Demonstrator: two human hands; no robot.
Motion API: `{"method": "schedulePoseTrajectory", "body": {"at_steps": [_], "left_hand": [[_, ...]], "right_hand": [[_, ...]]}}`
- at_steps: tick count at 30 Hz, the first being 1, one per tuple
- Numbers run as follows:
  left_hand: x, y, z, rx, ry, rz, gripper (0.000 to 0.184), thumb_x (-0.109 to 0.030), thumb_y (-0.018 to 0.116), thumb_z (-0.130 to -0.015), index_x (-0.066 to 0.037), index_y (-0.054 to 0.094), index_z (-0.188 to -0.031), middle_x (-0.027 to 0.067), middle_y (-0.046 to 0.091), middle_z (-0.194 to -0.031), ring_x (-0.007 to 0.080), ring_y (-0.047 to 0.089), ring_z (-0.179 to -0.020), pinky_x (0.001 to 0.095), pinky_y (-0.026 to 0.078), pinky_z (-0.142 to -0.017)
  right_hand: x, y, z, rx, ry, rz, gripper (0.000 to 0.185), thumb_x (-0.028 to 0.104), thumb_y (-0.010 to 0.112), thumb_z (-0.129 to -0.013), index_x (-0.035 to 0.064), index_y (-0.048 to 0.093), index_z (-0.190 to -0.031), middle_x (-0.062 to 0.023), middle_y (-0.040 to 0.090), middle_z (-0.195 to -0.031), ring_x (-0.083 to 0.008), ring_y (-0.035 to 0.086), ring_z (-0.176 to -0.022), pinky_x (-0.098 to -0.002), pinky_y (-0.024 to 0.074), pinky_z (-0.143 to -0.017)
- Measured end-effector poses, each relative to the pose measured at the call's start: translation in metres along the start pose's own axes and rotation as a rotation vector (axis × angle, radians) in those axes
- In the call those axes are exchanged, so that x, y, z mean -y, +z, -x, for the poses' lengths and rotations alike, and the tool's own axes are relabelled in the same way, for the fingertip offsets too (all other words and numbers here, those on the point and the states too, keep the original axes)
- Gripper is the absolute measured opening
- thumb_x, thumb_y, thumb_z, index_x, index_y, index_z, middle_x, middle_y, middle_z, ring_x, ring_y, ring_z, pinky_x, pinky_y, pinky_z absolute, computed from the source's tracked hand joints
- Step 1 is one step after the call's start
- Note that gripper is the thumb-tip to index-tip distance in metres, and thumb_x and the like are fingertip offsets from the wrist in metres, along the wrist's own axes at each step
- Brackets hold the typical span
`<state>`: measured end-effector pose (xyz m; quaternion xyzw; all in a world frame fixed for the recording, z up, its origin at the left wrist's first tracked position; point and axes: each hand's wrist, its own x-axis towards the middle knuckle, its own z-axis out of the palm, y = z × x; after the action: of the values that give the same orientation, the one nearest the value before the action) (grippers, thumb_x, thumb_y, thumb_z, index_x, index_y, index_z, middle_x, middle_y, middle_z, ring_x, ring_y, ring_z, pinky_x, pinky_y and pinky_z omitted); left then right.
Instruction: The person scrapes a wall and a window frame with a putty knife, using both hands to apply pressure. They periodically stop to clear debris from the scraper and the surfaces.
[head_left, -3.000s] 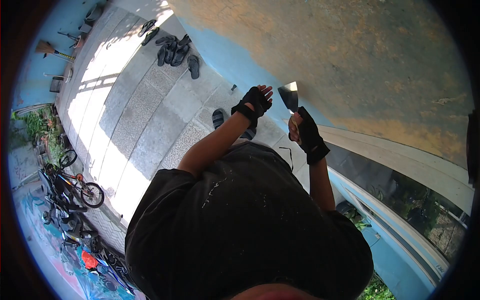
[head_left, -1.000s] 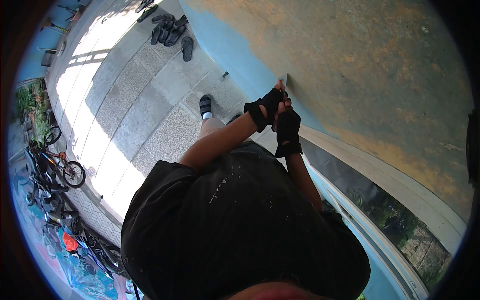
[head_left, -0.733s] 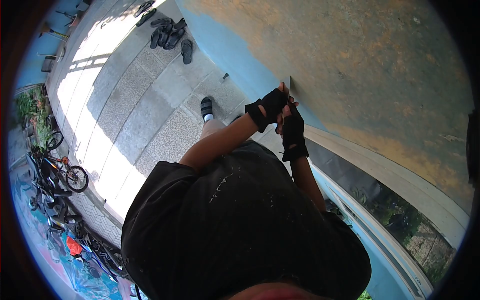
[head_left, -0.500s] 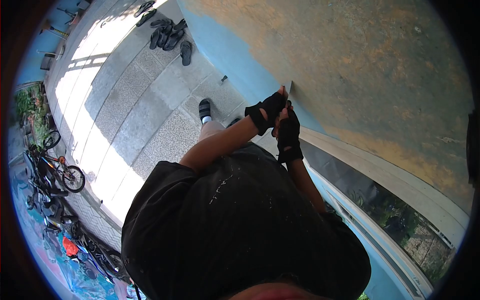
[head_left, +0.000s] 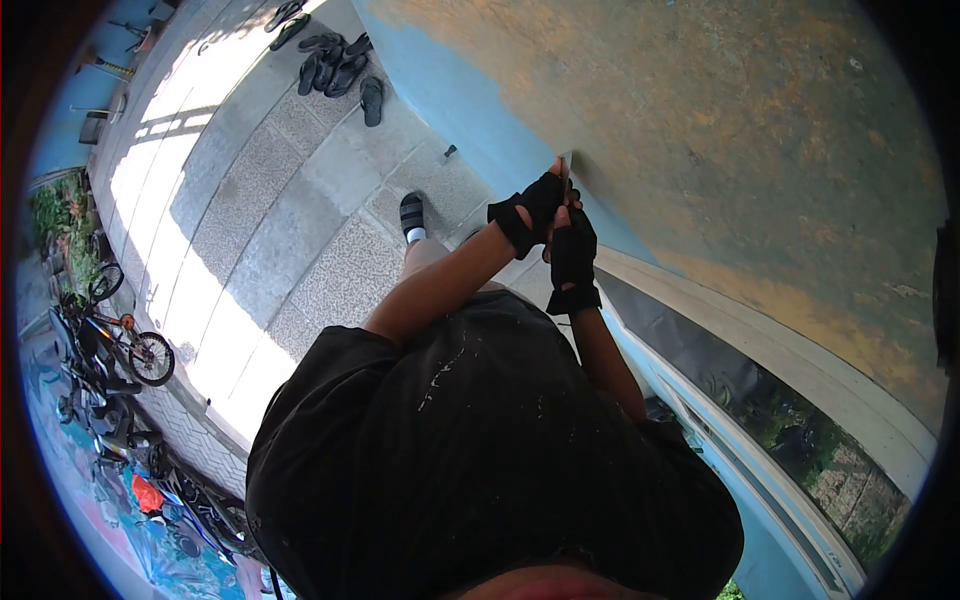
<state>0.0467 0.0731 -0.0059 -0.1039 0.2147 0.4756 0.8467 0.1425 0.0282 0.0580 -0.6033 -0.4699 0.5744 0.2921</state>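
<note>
A scraper [head_left: 568,163] with a thin metal blade, seen nearly edge-on, is against or very close to the wall [head_left: 720,130]; contact cannot be made out. My left hand [head_left: 537,208], in a black fingerless glove, is closed around it near the blade. Just below, my right hand [head_left: 574,250], in a matching glove, is closed on its lower part. The fingers hide the handle. Around the blade, the wall has a rough grey-brown surface with orange-tan patches, bordered by light blue paint [head_left: 450,95].
A window ledge [head_left: 760,340] and its frame run along my right side. Several dark sandals [head_left: 335,70] lie on the tiled floor [head_left: 340,180], and a small dark object [head_left: 450,152] is near the wall. Bicycles and motorbikes [head_left: 130,350] stand at far left.
Both hands have shifted slightly left and up along the wall with the scraper. Its blade has moved the same way and shows at a slightly different angle.
</note>
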Motion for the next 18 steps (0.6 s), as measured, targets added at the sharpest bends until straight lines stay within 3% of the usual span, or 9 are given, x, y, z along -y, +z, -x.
{"method": "schedulePoseTrajectory", "body": {"at_steps": [3, 5, 12, 16, 18], "left_hand": [[0.006, 0.018, 0.004, -0.097, 0.048, -0.082, 0.058, -0.064, 0.044, -0.089, -0.012, 0.045, -0.065, 0.0021, 0.044, -0.063, 0.0207, 0.053, -0.073, 0.0362, 0.047, -0.065], [0.003, -0.001, -0.006, -0.031, -0.007, -0.134, 0.059, -0.066, 0.043, -0.089, -0.012, 0.045, -0.065, 0.0033, 0.045, -0.064, 0.0209, 0.053, -0.072, 0.0363, 0.047, -0.065], [0.009, 0.011, -0.002, -0.065, 0.009, -0.121, 0.059, -0.066, 0.045, -0.088, -0.013, 0.044, -0.063, 0.0031, 0.046, -0.064, 0.0208, 0.053, -0.072, 0.0341, 0.047, -0.065], [-0.007, 0.005, -0.003, -0.093, 0.135, -0.061, 0.058, -0.064, 0.047, -0.088, -0.013, 0.043, -0.061, 0.0022, 0.041, -0.061, 0.0208, 0.052, -0.072, 0.0334, 0.046, -0.065], [-0.003, 0.003, -0.004, -0.037, 0.083, 0.004, 0.057, -0.063, 0.047, -0.089, -0.013, 0.043, -0.061, 0.0024, 0.042, -0.061, 0.0209, 0.052, -0.072, 0.0335, 0.046, -0.064]], "right_hand": [[0.013, -0.008, 0.001, -0.008, 0.053, -0.119, 0.025, 0.027, 0.05, -0.097, 0.0049, 0.062, -0.101, 0.0003, 0.056, -0.071, -0.007, 0.049, -0.06, -0.0243, 0.0385, -0.05], [0.016, -0.005, 0.002, -0.009, 0.024, 0.029, 0.024, 0.027, 0.05, -0.097, 0.0055, 0.062, -0.101, 0.0011, 0.055, -0.071, -0.0063, 0.049, -0.059, -0.0235, 0.0376, -0.049], [0.011, -0.009, 0.007, -0.035, -0.007, -0.111, 0.027, 0.028, 0.05, -0.097, 0.004, 0.06, -0.106, 0.0008, 0.056, -0.076, -0.0074, 0.049, -0.061, -0.0231, 0.0397, -0.053], [0.013, 0.006, -0.004, -0.065, -0.083, 0.101, 0.028, 0.027, 0.05, -0.097, 0.0031, 0.06, -0.106, -0.0017, 0.058, -0.082, -0.0082, 0.051, -0.065, -0.0235, 0.0418, -0.057], [0.004, 0.006, -0.007, -0.076, -0.154, 0.102, 0.029, 0.028, 0.049, -0.097, 0.0029, 0.061, -0.106, -0.002, 0.059, -0.083, -0.0081, 0.052, -0.066, -0.0238, 0.0426, -0.058]]}}
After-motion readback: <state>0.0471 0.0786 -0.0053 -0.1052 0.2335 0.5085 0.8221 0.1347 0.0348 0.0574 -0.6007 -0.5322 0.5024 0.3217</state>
